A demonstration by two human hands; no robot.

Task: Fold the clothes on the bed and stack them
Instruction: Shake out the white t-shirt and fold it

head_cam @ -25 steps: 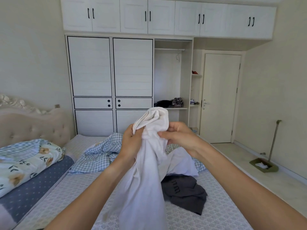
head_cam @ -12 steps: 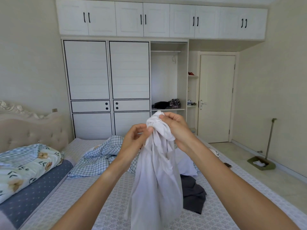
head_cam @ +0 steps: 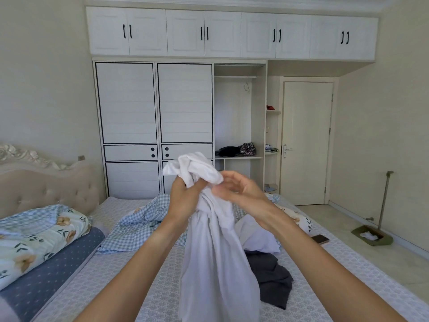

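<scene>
Since a moment ago the right hand (head_cam: 239, 194) has let go, fingers now loosely curled beside the bunched top. The left hand (head_cam: 185, 201) grips the soft white shirt (head_cam: 216, 263), hanging limp over the quilted bed (head_cam: 151, 287).

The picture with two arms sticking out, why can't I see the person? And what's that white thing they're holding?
The camera sits on the person's head, looking forward and down, so you only see their arms. The left hand grips a bunched white garment that hangs down toward the bed. The right hand is beside the bunched top, its fingers curled near the cloth; the blur hides whether it pinches it. On the bed lie a dark grey garment, another white garment, a blue checked cloth and a phone.
</scene>
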